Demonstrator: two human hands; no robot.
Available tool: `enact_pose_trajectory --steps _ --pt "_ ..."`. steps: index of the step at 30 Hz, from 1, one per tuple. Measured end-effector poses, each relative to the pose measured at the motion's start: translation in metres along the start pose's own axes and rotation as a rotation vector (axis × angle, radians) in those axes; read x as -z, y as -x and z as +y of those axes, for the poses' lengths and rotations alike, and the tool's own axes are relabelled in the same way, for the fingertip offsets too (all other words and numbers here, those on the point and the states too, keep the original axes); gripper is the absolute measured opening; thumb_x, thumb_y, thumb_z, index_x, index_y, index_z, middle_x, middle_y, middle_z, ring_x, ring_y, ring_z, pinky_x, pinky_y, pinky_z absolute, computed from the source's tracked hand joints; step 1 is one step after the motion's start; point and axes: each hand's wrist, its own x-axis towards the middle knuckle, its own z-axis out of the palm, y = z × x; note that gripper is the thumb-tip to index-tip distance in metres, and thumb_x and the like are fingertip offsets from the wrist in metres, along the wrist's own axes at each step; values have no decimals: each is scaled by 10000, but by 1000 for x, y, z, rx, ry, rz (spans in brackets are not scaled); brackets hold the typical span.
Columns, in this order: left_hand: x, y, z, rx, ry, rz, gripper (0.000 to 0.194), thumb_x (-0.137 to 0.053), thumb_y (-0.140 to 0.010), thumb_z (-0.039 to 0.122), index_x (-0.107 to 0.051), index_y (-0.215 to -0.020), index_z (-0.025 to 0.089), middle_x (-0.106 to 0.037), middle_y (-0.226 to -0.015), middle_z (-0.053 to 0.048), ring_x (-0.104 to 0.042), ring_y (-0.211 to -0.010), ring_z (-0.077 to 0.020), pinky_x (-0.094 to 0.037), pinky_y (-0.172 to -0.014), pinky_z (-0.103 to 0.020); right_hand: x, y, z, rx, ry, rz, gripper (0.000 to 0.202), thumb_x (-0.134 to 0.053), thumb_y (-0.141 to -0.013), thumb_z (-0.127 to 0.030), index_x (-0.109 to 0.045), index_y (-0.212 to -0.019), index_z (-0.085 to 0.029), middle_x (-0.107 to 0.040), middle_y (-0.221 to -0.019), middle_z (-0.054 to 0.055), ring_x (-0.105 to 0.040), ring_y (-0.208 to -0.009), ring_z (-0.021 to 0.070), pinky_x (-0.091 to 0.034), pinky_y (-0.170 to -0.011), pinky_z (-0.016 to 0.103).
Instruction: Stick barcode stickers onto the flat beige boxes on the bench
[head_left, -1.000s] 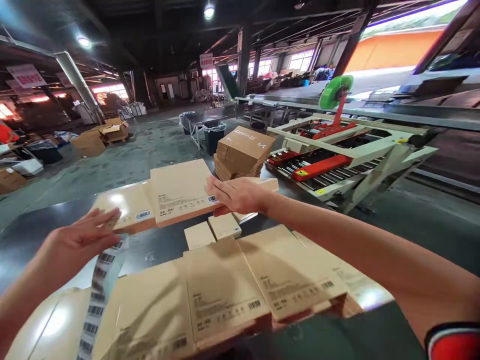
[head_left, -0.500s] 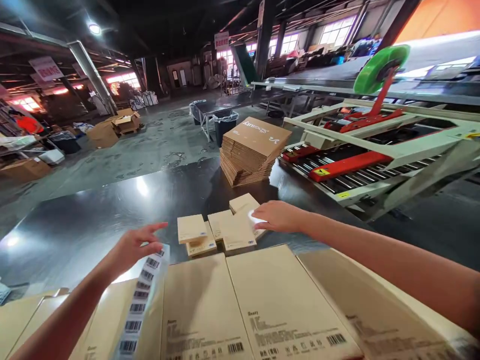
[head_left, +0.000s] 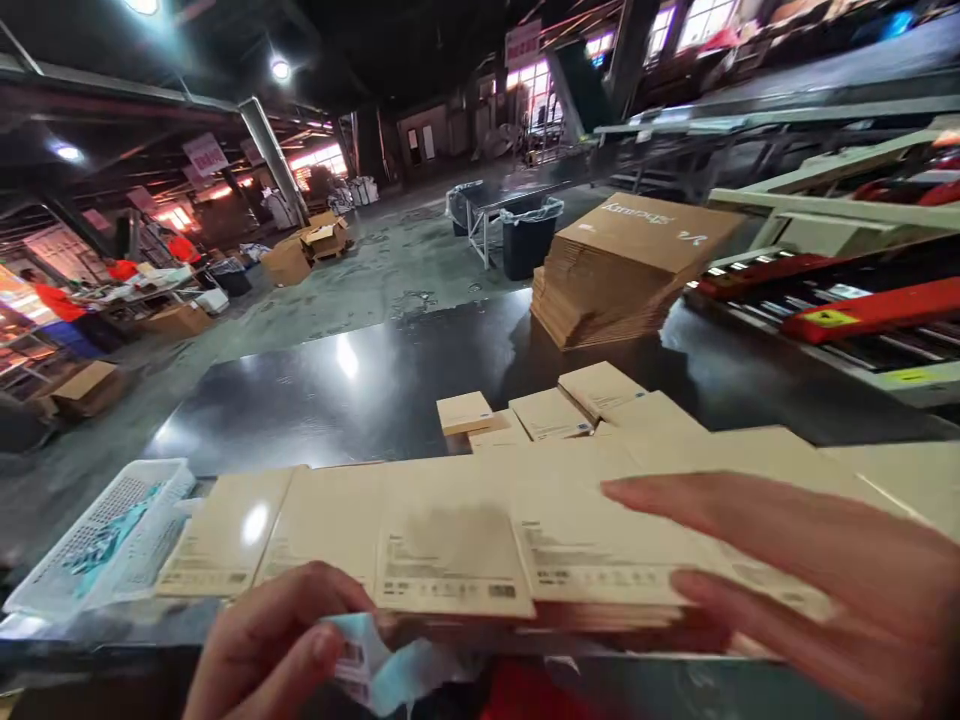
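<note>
The left hand (head_left: 281, 640) was at the near edge of a glossy black flat-topped desk (head_left: 420, 360). Its fingers were closed on a pale-blue and white strip of barcode labels (head_left: 397, 670), which hung crumpled between the thumb side and the lower middle of the view. The right hand (head_left: 810, 580), blurred, had its fingers open, with thumb and forefinger apart over the right part of a row of flat beige cardboard boxes (head_left: 450, 530); contact with them could not be determined. The row lay along the near side of the desk, printed faces up. Small beige cardboard boxes (head_left: 551, 412) lay grouped just beyond it. A leaning stack of flattened brown cardboard cartons (head_left: 630, 260) stood farther back. At the left end of the row was a white perforated plastic basket (head_left: 161, 520) with light-blue material inside (head_left: 112, 540).
</note>
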Motion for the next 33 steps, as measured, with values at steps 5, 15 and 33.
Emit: enact_pose_trajectory --steps 5,15,33 --pt "29 28 -60 -221 11 -41 139 -576 -844 246 -690 -774 214 -718 -777 -25 -671 -723 -157 -510 -647 -206 -81 -42 -177 -18 -598 -159 372 -637 -792 -262 -588 -1160 -283 -678 -1077 44 -647 -957 188 -545 -806 254" --pt "81 73 -127 -34 511 75 380 -627 -772 545 -633 -1006 246 -679 -848 -42 -649 -733 -190 -545 -636 -279 -175 -65 -301 -433 -1031 -62 72 -565 -854 -246 -599 -917 -240 -660 -762 -17 -628 -643 117 -505 -578 204" --pt "119 81 -175 -109 132 206 197 -538 -864 349 -627 -740 224 -635 -672 -8 -583 -615 -144 -470 -578 -231 -213 -81 -344 -323 -589 46 122 -570 -855 -247 -615 -745 -216 -630 -626 -5 -554 -560 113 -420 -529 224"
